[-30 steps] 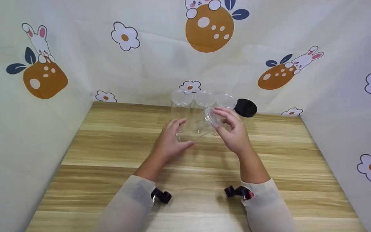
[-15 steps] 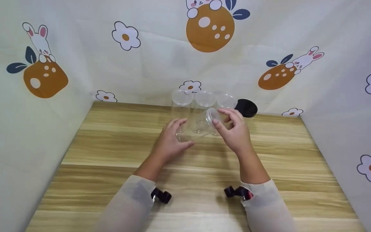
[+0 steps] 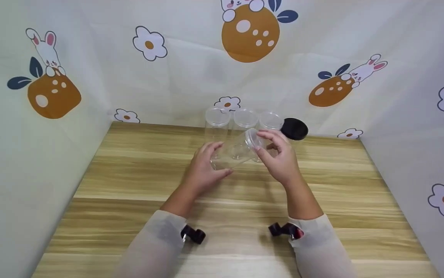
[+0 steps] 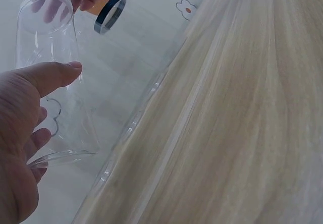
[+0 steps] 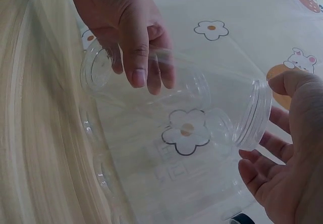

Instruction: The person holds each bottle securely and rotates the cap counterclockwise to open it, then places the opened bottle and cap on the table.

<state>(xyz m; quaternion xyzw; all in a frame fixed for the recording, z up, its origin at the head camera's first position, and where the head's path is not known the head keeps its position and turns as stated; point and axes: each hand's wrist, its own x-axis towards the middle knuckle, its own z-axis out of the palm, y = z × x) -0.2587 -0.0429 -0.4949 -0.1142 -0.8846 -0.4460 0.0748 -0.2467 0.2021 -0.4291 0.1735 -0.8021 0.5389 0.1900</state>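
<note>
A clear plastic jar [image 3: 235, 160] is held tilted above the wooden table, its base towards the left and its ringed end [image 5: 254, 114] up to the right. My left hand [image 3: 205, 166] grips the lower part, thumb on the near side and fingers beyond. With thumb and fingertips my right hand [image 3: 282, 160] holds the ringed end from either side. Through the clear wall of the jar [image 4: 48, 37] some right fingers show in the left wrist view. Whether that end carries a clear lid I cannot tell.
Three clear jars stand in a row behind the hands: a left one [image 3: 217, 131], a middle one [image 3: 245, 117] and a right one [image 3: 271, 119]. Beside them is a jar with a black lid [image 3: 295, 129]. Patterned cloth walls [image 3: 191, 77] border the wooden table [image 3: 129, 173].
My right fingers and thumb have shifted slightly around the ringed end, drawing back and then coming forward onto it again. The left hand and the jar have stayed nearly in place.
</note>
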